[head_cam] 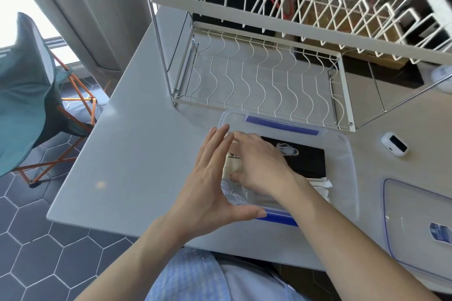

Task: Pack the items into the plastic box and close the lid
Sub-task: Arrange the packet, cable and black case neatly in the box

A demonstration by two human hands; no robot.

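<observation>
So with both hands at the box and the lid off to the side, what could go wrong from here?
1. The right hand is pressing a cream packet in beside the black item; if it sits proud, the lid may not seat.
2. White paper lies at the plastic box wall and might get pinched under the rim.

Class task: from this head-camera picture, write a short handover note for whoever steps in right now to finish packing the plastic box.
Left hand: open, flat against the plastic box's left wall, steadying it.
Right hand: inside the box, pressing on a beige packet; its grip cannot be judged.
Already in the box: black item, white paper.
Lid: off, lying on the table to the right.
Left: settle the packet, fit the lid, snap the blue clips.
</observation>
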